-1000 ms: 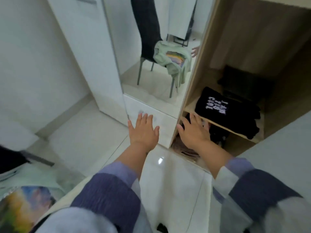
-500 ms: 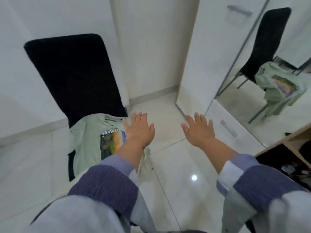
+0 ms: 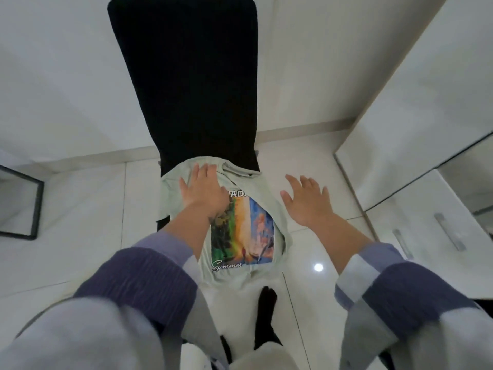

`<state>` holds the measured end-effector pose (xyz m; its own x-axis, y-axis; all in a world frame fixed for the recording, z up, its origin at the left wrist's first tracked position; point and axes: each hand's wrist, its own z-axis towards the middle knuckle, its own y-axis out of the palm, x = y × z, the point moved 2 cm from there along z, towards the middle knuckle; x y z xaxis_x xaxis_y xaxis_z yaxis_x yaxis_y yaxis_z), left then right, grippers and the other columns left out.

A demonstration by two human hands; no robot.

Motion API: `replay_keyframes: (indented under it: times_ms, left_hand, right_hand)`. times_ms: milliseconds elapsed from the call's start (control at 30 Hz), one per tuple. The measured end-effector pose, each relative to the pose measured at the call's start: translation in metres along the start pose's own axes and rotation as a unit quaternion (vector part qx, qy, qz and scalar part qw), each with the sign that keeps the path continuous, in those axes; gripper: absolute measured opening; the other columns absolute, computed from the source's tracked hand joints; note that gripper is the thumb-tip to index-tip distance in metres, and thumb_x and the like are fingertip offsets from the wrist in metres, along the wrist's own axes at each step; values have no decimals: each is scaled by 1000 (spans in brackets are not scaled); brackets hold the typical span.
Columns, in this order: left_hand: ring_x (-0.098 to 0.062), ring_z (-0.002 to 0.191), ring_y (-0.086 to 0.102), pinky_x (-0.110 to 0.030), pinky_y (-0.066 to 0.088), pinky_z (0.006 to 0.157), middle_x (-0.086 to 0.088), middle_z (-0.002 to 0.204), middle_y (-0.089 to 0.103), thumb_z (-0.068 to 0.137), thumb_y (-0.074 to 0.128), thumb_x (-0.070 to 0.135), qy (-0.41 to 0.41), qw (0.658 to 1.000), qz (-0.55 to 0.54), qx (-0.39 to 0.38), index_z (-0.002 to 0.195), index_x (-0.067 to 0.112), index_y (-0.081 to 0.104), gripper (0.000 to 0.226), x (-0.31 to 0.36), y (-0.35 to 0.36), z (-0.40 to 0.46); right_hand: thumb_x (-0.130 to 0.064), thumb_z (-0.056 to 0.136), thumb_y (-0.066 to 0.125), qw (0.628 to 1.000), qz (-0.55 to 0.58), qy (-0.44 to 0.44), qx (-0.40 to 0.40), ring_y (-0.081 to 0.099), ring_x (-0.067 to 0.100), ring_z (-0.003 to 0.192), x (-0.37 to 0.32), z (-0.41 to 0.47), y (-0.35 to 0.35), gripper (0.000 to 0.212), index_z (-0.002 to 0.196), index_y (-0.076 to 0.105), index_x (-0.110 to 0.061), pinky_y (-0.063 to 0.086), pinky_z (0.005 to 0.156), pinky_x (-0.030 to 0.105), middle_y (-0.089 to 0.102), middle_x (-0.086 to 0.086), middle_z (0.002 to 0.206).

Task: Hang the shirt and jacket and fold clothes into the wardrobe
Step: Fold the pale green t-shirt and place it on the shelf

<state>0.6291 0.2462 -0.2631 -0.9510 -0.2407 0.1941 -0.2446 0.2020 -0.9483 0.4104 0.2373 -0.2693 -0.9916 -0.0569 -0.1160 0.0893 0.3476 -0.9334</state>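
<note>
Pale green T-shirt with a colourful printed picture (image 3: 240, 236) draped over the seat of a black high-backed fabric chair (image 3: 186, 76). Left hand (image 3: 205, 193) flat on its upper part, fingers straight. Right hand (image 3: 306, 201) spread just beside it, touching nothing.

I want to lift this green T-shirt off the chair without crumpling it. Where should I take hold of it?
Probably both shoulders beside the collar, coming from above: the T-shirt lies flat, print up, collar toward the backrest. The left hand is already there; the right hand hovers alongside.
</note>
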Motion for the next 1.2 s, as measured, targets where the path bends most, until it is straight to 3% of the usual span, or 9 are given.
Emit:
replay_keyframes:
  times_ms: [167,333,500,633,733,867,967,1067,1200]
  left_hand:
    - [-19,147,1,-50,6,117,-2,160,9,95,42,31,-28,999,-4,-21,150,19,15,63,-16,51,80]
    - [-20,147,-2,-50,8,118,-2,160,4,94,45,29,-29,998,21,-46,150,20,13,65,-24,108,155]
    - [-27,145,4,-47,21,113,-1,159,-6,90,55,30,-17,999,45,3,150,20,10,76,-38,150,215]
    - [-29,143,10,-53,12,116,-6,157,9,89,54,42,-7,994,107,17,151,17,0,86,-47,177,239]
    - [-32,132,29,-53,11,115,-10,140,36,91,51,40,-12,987,151,55,146,15,19,69,-47,187,243]
    - [-32,125,34,-49,22,110,-10,129,45,89,49,19,-12,986,163,38,131,18,41,43,-49,190,226]
    - [-31,124,32,-46,25,108,-9,132,38,88,45,22,-11,986,165,28,128,19,46,41,-57,183,205]
    - [-28,128,35,-47,18,113,-6,129,50,88,43,22,15,988,151,23,125,16,48,37,-62,161,186]
    - [-27,114,49,-48,14,115,-4,107,63,93,39,26,19,991,130,22,121,16,44,30,-59,114,150]
  right_hand:
    - [-41,101,23,997,-36,-37,-51,13,29,146,-9,89,51,52,150,5,-38,12,116,50,17,9,158]
    - [-36,101,29,996,-18,-49,-76,16,28,144,-17,177,103,52,150,11,-36,13,117,49,20,9,156]
    - [-30,95,44,994,28,-62,-90,17,29,145,-23,241,149,63,150,13,-31,17,117,46,15,9,158]
    - [-37,84,58,986,119,-18,-113,31,32,138,-21,263,173,85,151,6,-29,30,112,46,22,8,155]
    - [-42,79,62,987,139,-2,-81,46,32,124,-23,266,177,89,150,11,-29,42,99,46,38,8,140]
    - [-44,80,60,991,119,41,-44,51,33,114,-23,259,172,74,143,26,-25,43,90,44,45,8,129]
    - [-37,87,53,987,116,91,-64,59,32,97,-20,247,164,41,122,45,-17,44,80,38,58,9,113]
    - [-26,91,49,988,116,85,-61,60,31,93,-19,230,146,21,105,59,-13,42,72,31,64,11,106]
    - [-20,90,47,982,175,66,-3,61,37,93,-23,195,111,11,85,55,-14,44,71,32,64,16,103]
